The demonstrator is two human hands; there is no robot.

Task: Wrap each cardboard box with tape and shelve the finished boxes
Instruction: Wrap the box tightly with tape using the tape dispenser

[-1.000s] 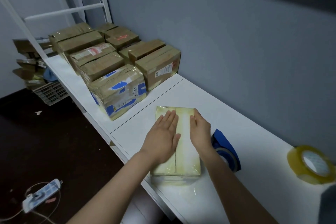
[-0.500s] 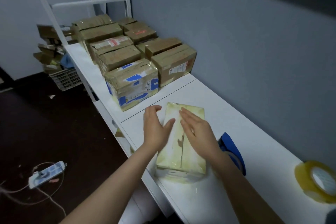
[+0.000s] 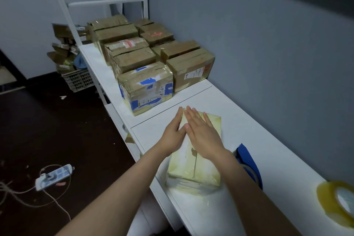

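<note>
Both hands have slid toward the far end of the tape-wrapped box (image 3: 199, 170), which lies on the white counter (image 3: 277, 159) | left hand (image 3: 173, 134) flat along its left side, right hand (image 3: 201, 136) flat on top, fingers straight, side by side | likely light, stiff, tape-slick; lift by opposite sides | labels on the stacked boxes (image 3: 145, 86) too blurred to read
</note>
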